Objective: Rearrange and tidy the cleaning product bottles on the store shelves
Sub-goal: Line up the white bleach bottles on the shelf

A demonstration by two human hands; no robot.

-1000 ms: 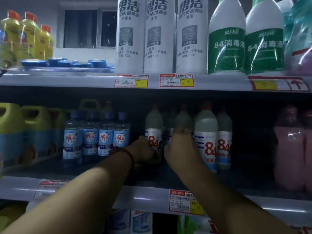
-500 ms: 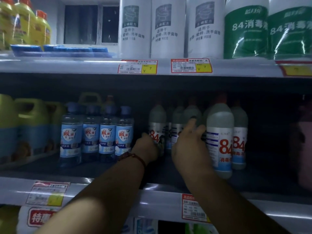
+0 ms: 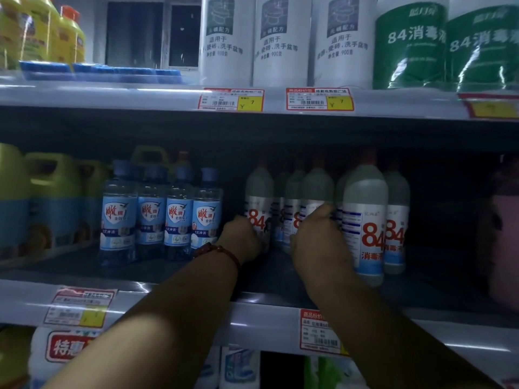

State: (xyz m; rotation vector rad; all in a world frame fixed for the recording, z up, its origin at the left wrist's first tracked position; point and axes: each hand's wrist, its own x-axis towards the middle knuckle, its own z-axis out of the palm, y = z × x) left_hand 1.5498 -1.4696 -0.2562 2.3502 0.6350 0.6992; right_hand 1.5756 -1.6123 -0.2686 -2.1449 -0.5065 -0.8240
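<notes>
Several white "84" disinfectant bottles with red caps stand on the dim middle shelf [image 3: 280, 313]. My left hand [image 3: 243, 238], a red bead bracelet on its wrist, is wrapped around the leftmost 84 bottle [image 3: 258, 197]. My right hand [image 3: 317, 237] grips a middle 84 bottle [image 3: 317, 189] further back in the group. A larger-looking front 84 bottle [image 3: 365, 214] stands just right of my right hand, another [image 3: 397, 214] behind it. Both bottles in my hands stand upright on the shelf.
Several blue-labelled clear bottles [image 3: 160, 217] stand left of my left hand, yellow-green jugs [image 3: 53, 197] further left. The top shelf holds tall white bottles [image 3: 280, 40], green 84 bottles [image 3: 410, 43], yellow bottles [image 3: 42, 32]. A pink container [image 3: 502, 242] is at right.
My right hand has closed around the middle 84 bottle; earlier its fingers were spread reaching to it. The left hand stays on the leftmost bottle. The view has shifted closer.
</notes>
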